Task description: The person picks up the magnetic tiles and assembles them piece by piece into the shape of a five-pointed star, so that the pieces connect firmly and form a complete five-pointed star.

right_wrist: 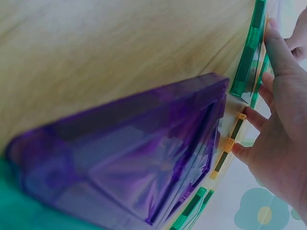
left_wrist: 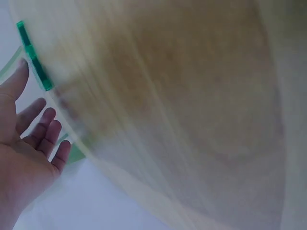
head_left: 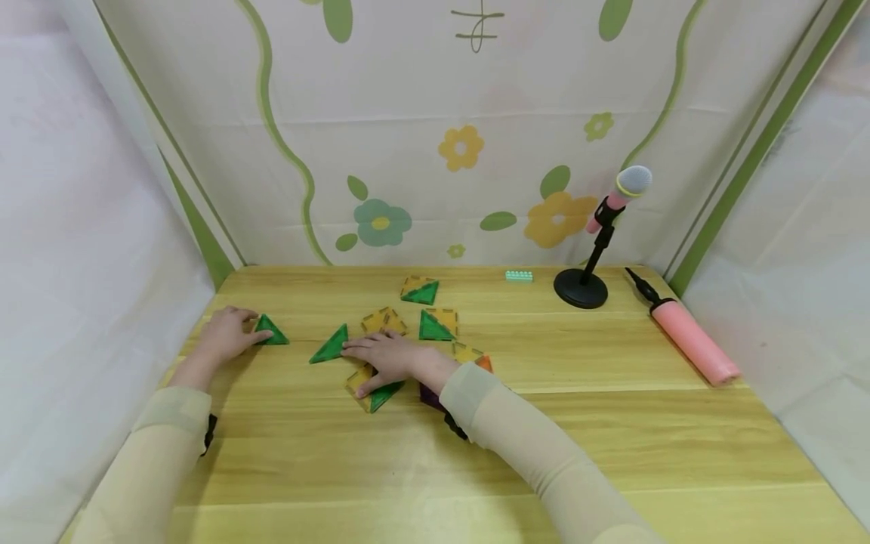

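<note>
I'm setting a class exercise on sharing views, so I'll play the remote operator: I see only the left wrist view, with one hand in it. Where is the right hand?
Observer: In the head view, the right hand is over a cluster of tiles.
Operator: What looms nearest that hand's camera?
Observer: A purple tile, large in the right wrist view.
Operator: And what stands farther right?
Observer: A microphone, held tilted in a black stand.
</note>
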### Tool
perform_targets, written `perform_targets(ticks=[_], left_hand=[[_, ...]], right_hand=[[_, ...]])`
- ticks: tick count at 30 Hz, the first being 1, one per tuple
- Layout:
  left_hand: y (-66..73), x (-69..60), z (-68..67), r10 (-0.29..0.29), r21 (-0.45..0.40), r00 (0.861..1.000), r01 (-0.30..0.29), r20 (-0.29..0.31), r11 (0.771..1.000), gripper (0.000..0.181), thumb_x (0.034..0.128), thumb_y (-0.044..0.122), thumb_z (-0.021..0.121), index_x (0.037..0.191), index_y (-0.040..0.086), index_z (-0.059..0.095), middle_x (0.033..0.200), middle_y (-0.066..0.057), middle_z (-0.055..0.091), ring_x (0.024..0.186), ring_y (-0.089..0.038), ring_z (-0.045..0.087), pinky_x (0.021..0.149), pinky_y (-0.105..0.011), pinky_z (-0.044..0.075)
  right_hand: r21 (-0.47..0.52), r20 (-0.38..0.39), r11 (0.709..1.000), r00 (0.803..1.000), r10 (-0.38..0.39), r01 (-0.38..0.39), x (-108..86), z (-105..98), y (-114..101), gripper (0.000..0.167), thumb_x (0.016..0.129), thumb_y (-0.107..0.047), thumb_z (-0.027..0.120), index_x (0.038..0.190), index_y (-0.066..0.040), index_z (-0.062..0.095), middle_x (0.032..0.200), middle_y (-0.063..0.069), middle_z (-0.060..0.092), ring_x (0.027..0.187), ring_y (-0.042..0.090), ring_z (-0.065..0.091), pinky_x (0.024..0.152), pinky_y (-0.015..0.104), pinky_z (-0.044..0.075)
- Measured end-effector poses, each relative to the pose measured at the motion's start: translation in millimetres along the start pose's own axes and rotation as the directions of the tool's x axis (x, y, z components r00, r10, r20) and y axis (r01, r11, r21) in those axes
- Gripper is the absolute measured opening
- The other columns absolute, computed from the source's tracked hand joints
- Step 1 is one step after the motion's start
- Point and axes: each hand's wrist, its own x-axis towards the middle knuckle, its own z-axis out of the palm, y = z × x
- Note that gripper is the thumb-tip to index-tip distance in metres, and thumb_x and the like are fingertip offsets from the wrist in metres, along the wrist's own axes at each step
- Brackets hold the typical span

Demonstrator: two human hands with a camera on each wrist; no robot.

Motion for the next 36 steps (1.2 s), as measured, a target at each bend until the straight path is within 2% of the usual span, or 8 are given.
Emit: perform_targets(ticks=[2, 6, 12, 17, 22, 29, 36], left_hand=[[-1.1, 0.5, 0.6, -0.01, 0.01, 1.0, 0.009, 0.017, 1.0, 0.066, 0.0915, 0.042, 0.059, 0.129, -0.011, 0.048, 0.128, -0.041, 0.039, 0.117, -0.059, 0.032, 0.092, -0.071, 0.03], [-2.6, 1.7, 1.5, 0.013, -0.003, 0.999, -0.013, 0.045, 1.0, 0.062, 0.0914, 0.038, 0.06, 0.13, -0.009, 0.048, 0.128, -0.04, 0.039, 0.117, -0.059, 0.032, 0.091, -0.071, 0.03], [0.1, 4.6, 1.5, 0.114, -0.017, 0.991, -0.113, 0.068, 0.993, 0.053, 0.0925, 0.026, 0.061, 0.133, -0.006, 0.048, 0.123, -0.037, 0.046, 0.113, -0.055, 0.04, 0.089, -0.068, 0.035], [8.6, 8.4, 4.0, 0.2, -0.063, 0.978, -0.196, 0.059, 0.979, 0.046, 0.091, 0.015, 0.063, 0.13, -0.006, 0.051, 0.118, -0.031, 0.054, 0.11, -0.049, 0.048, 0.093, -0.063, 0.037], [19.3, 13.7, 7.1, 0.259, -0.066, 0.965, -0.257, 0.033, 0.964, 0.04, 0.0883, 0.01, 0.065, 0.125, -0.005, 0.057, 0.116, -0.027, 0.057, 0.109, -0.048, 0.049, 0.093, -0.062, 0.038], [32.9, 21.6, 8.6, 0.278, -0.023, 0.958, -0.277, 0.067, 0.961, 0.039, 0.0886, 0.011, 0.065, 0.126, -0.001, 0.058, 0.119, -0.027, 0.056, 0.113, -0.048, 0.045, 0.098, -0.062, 0.032], [48.9, 26.7, 12.6, 0.348, -0.01, 0.935, -0.349, 0.066, 0.937, 0.038, 0.0866, 0.012, 0.067, 0.123, 0.003, 0.062, 0.109, -0.022, 0.06, 0.102, -0.042, 0.051, 0.089, -0.059, 0.038]], right_hand=[[0.0, 0.001, 1.0, 1.0, -0.001, 0.001, -0.1, -0.5, 0.2, 0.087, 0.081, -0.072, 0.047, 0.152, -0.031, 0.016, 0.158, -0.013, 0.01, 0.145, 0.019, 0.012, 0.116, 0.05, 0.013], [0.005, 0.005, 1.0, 1.0, -0.002, 0.002, -0.7, -1.0, 0.6, 0.087, 0.081, -0.072, 0.047, 0.152, -0.031, 0.016, 0.158, -0.013, 0.009, 0.145, 0.019, 0.012, 0.116, 0.05, 0.013], [0.007, 0.006, 1.0, 1.0, -0.004, 0.004, 0.0, -1.0, -0.2, 0.087, 0.081, -0.072, 0.047, 0.152, -0.032, 0.016, 0.158, -0.012, 0.01, 0.145, 0.02, 0.013, 0.116, 0.05, 0.013], [0.009, 0.005, 1.0, 1.0, -0.006, 0.006, 0.1, -1.0, 0.2, 0.087, 0.081, -0.072, 0.047, 0.152, -0.031, 0.016, 0.158, -0.012, 0.01, 0.145, 0.02, 0.013, 0.116, 0.05, 0.013], [0.009, 0.0, 1.0, 1.0, -0.006, 0.006, -0.3, -0.1, 2.1, 0.087, 0.081, -0.072, 0.047, 0.151, -0.031, 0.017, 0.158, -0.012, 0.01, 0.145, 0.02, 0.014, 0.116, 0.051, 0.013], [0.017, -0.001, 1.0, 1.0, -0.018, 0.018, 0.1, 0.6, 2.6, 0.086, 0.083, -0.069, 0.049, 0.152, -0.03, 0.017, 0.158, -0.01, 0.01, 0.145, 0.021, 0.013, 0.116, 0.052, 0.012], [0.008, 0.003, 1.0, 1.0, -0.017, 0.017, 0.2, 0.4, 2.2, 0.086, 0.083, -0.071, 0.047, 0.152, -0.03, 0.016, 0.158, -0.01, 0.01, 0.145, 0.021, 0.013, 0.116, 0.051, 0.012]])
